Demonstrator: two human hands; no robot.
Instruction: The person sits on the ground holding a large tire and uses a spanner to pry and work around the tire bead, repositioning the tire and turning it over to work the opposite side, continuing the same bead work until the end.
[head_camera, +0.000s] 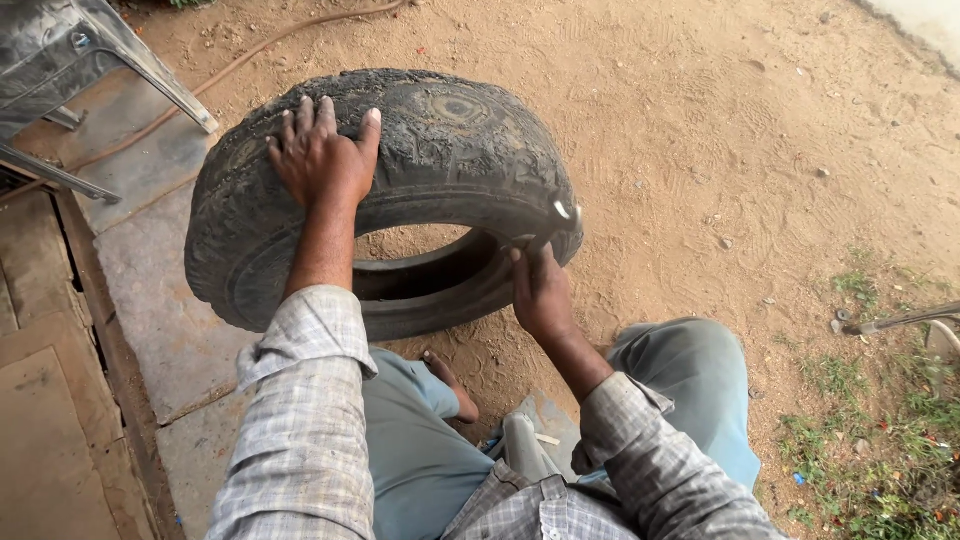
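A worn black tyre (460, 150) stands tilted on the sandy ground in front of me. My left hand (322, 152) lies flat on its upper tread with fingers spread. My right hand (540, 290) is closed around a small tool whose pale tip (563, 210) touches the tyre's right sidewall. My bare foot (452, 380) rests on the ground just below the tyre, between my knees.
A metal chair (70, 60) stands at the top left on stone slabs (150, 300). A thin hose (240, 60) runs across the dirt behind the tyre. A metal tool (900, 320) lies in sparse grass at the right. Open sand lies beyond the tyre.
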